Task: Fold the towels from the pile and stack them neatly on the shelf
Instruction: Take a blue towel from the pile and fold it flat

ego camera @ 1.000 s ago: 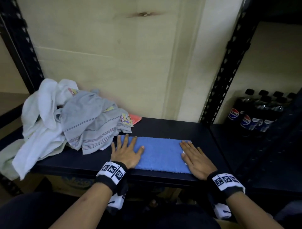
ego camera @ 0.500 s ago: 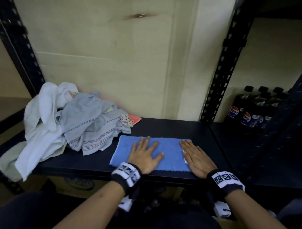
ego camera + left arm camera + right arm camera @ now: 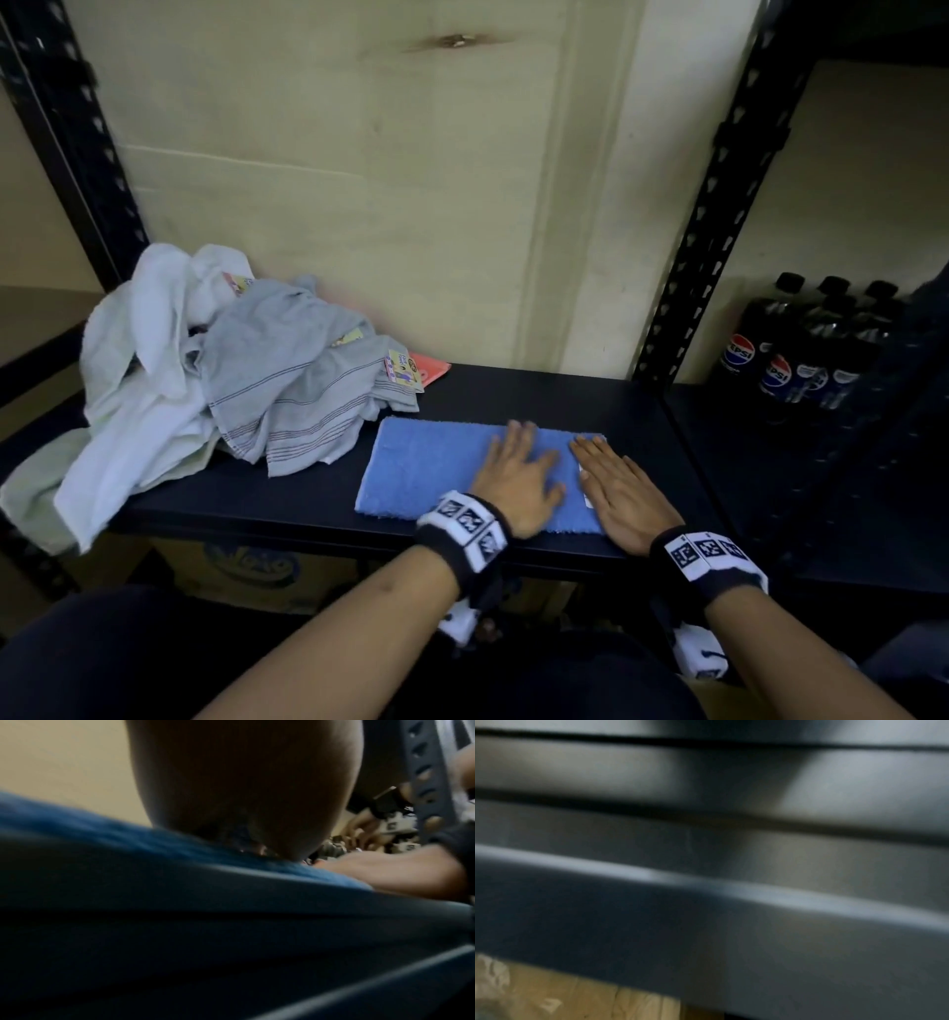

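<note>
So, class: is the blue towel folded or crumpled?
Folded. The blue towel lies as a flat, neat rectangle on the shelf, both hands pressed flat on it, unlike the pile.

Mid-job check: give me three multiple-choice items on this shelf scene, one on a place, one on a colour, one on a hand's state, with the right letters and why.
1. Where does the unfolded pile lie relative to the flat towel?
A. to its left
B. to its right
C. on top of it

2. What colour is the flat towel?
A. red
B. blue
C. green

3. How is the left hand placed?
A. fist in the air
B. pinching a corner
C. flat on the towel

Answers: 1 A, the crumpled white and grey cloths sit at the shelf's left end. 2 B, the head view shows blue terry. 3 C, its fingers lie straight on the towel, beside the right hand.
</note>
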